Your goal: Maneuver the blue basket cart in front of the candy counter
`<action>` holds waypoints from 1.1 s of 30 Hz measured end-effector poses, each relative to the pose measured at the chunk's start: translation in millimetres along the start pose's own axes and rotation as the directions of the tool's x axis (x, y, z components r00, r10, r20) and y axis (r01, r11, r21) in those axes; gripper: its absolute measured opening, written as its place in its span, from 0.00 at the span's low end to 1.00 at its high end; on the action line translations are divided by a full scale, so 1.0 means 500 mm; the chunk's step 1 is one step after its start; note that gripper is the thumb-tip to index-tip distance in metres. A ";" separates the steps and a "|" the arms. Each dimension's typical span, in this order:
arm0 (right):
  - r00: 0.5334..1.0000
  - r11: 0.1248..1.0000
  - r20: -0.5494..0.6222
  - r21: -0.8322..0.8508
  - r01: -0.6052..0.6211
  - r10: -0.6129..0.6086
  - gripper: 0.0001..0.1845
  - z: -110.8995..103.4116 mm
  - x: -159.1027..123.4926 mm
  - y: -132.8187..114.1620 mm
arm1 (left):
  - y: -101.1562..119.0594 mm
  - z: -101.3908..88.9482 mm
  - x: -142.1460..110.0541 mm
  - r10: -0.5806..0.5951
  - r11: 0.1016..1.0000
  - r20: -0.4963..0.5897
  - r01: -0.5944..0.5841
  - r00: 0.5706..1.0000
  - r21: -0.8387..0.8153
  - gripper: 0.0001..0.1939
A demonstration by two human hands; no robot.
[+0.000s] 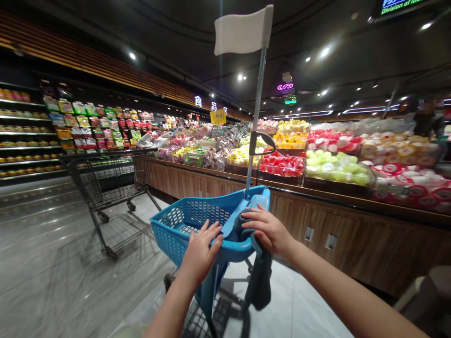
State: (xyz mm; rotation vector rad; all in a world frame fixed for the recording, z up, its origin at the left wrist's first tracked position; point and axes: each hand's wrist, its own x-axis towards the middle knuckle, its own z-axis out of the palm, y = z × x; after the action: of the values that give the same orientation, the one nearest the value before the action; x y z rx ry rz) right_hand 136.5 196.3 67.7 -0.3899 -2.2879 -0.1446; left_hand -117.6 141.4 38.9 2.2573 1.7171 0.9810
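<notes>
A small blue shopping cart with perforated basket walls stands right before me. My left hand rests at its near rim, fingers stretched out and holding nothing. On the cart's right side, my right hand grips a dark grey cloth against the blue rim. Part of that cloth is bunched under the fingers, and the rest hangs down outside the basket. From the cart's far end rises a metal pole bearing a white flag and a dark loop.
To the left stands a dark wire shopping cart on wheels. A wood-panelled counter piled with packaged fruit runs along the right and back. Shelves of packaged goods line the left wall. A person is at the far right.
</notes>
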 end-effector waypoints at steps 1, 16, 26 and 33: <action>1.000 1.000 0.005 0.001 0.000 0.000 0.21 -0.005 -0.003 0.012 | 0.005 0.003 0.004 -0.004 1.000 0.001 0.004 1.000 -0.001 0.25; 0.991 1.000 -0.131 -0.019 -0.018 0.016 0.14 0.022 0.003 -0.074 | 0.011 0.013 0.018 -0.006 0.997 0.008 0.005 1.000 0.082 0.28; 0.995 0.989 -0.028 -0.107 0.097 -0.100 0.21 -0.015 -0.032 0.047 | 0.015 0.017 0.015 0.014 1.000 0.008 -0.014 1.000 0.007 0.25; 0.987 0.995 -0.138 -0.030 -0.090 0.085 0.20 -0.007 -0.044 0.056 | 0.023 0.015 0.010 0.001 1.000 0.004 -0.001 1.000 0.010 0.25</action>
State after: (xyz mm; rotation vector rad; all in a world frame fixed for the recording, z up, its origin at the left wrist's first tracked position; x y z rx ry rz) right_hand 161.9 216.7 53.5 -0.4838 -2.1319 -0.1634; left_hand -103.5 144.1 40.6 2.2645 1.7234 0.9701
